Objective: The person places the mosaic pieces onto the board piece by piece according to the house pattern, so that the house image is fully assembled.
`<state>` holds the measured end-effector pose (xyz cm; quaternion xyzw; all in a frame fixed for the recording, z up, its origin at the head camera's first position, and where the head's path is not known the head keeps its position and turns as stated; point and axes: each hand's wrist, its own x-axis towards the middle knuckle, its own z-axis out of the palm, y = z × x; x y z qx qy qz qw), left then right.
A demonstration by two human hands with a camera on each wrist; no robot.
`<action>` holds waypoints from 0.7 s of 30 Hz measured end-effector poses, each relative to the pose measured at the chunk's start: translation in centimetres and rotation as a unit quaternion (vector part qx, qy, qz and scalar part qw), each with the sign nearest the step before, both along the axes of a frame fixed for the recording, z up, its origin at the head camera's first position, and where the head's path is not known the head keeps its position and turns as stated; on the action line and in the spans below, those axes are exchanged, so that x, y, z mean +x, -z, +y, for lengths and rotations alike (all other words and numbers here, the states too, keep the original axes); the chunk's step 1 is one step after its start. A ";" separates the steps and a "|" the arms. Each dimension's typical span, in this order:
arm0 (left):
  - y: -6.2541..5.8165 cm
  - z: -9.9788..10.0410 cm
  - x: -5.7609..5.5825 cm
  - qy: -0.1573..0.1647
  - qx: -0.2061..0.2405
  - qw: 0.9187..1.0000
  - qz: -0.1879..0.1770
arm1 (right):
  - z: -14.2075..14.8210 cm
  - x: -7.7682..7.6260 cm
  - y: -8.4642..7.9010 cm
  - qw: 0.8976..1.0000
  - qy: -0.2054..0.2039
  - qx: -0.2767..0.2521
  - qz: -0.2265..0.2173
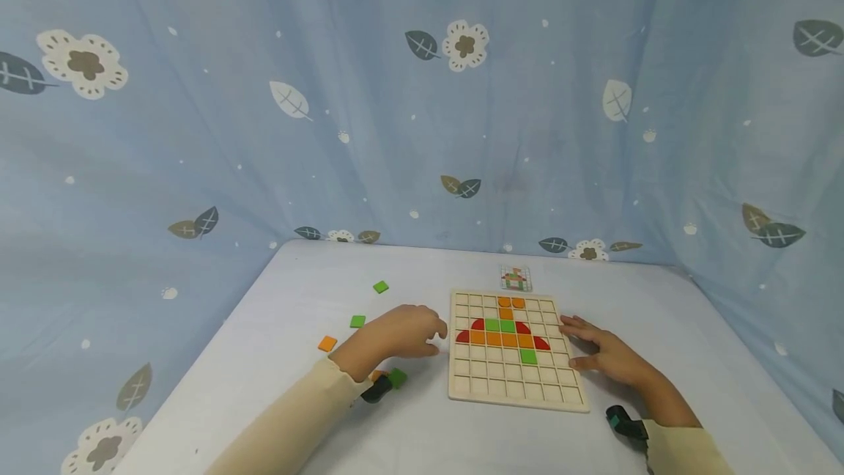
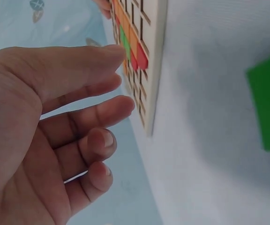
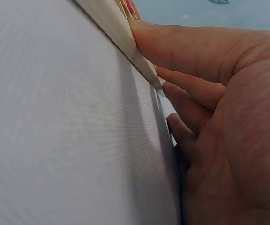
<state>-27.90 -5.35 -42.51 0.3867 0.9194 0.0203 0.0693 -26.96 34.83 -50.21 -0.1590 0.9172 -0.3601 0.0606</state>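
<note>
- Gridded board, nearer the worktop's right edge than its left, bearing red, orange and green pieces.
- Right hand, fingers loosely extended, touches the board's right edge.
- Left hand, relaxed and holding nothing, beside its left edge.
- Orange tile, leftward.
- Picture card, near the worktop's far edge.

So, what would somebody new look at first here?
Probably the bright red, orange and green pattern on the wooden board, between the left hand and right hand. Next, maybe, the big blue cloth with leaves and flowers hanging behind. Then perhaps the loose green and orange tiles left of the board.
</note>
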 end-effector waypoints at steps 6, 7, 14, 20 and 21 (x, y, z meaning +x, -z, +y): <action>-0.2 -1.5 1.1 -0.019 0.003 0.999 -0.034 | 0.0 0.0 0.1 1.000 0.001 -0.004 -0.002; -0.2 -1.7 1.2 -0.023 0.008 0.999 -0.042 | 0.0 0.0 0.1 1.000 0.002 -0.005 -0.002; 0.0 -3.1 1.7 -0.050 0.016 0.995 -0.090 | 0.0 0.0 0.3 1.000 0.001 -0.011 -0.006; 0.3 -4.5 2.1 -0.072 0.015 0.991 -0.109 | -0.1 0.2 0.0 1.000 -0.001 -0.004 0.002; 0.3 -4.6 2.1 -0.075 0.015 0.991 -0.110 | -0.1 0.2 -0.1 1.000 -0.003 -0.004 0.005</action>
